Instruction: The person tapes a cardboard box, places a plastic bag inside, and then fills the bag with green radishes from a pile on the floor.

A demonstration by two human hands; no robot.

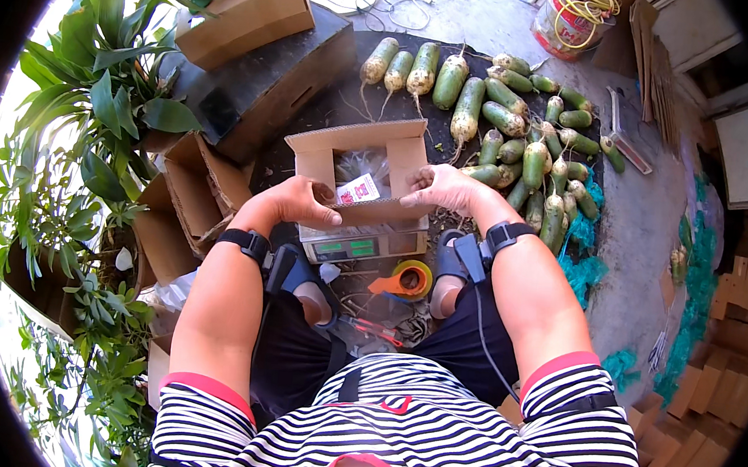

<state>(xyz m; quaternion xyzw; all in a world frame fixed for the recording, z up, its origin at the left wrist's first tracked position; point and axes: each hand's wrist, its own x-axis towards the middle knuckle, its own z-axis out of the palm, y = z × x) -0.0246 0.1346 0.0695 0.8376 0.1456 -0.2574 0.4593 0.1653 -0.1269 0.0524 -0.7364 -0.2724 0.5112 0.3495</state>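
An open cardboard box (408, 155) stands in front of me, above a digital weighing scale (364, 248) and seemingly resting on it. Clear plastic wrapping and a white card with red print (360, 190) lie inside the box. At its near left corner, my left hand (299, 201) grips the cardboard with the thumb toward the near side. My right hand (444, 189) is closed over the near right corner, fingertips at the edge. What lies under the plastic cannot be made out. Just nearer than the scale is an orange and yellow tape dispenser (409, 280).
Many large green radishes (467, 109) cover the dark mat ahead and right. Empty cardboard boxes (193, 189) and leafy plants (103, 107) stand left. A dark chest (271, 85) carries a box and fan. A bucket with yellow cord (575, 25) is far right; flattened cardboard (714, 383) lies right.
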